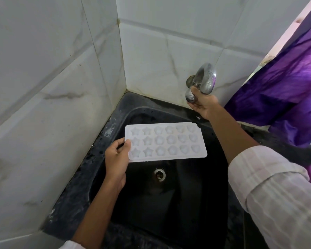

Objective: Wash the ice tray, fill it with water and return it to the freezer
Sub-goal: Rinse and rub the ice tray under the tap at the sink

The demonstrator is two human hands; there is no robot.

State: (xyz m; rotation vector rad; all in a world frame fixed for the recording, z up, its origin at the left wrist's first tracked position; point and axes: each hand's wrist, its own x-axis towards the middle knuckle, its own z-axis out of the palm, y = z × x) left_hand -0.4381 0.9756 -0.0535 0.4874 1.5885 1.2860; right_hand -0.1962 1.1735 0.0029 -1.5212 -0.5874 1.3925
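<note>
A white ice tray (169,141) with star, round and heart shaped cells is held level over a black sink (178,203). My left hand (116,159) grips the tray's left end, thumb on top. My right hand (202,103) reaches up to the chrome tap (206,78) on the back wall, fingers wrapped around its knob below the curved spout. No water is visibly running.
The sink sits in a corner of white marbled wall tiles (61,87). Its metal drain (159,174) lies below the tray. A purple curtain (285,87) hangs at the right, beside the sink's rim.
</note>
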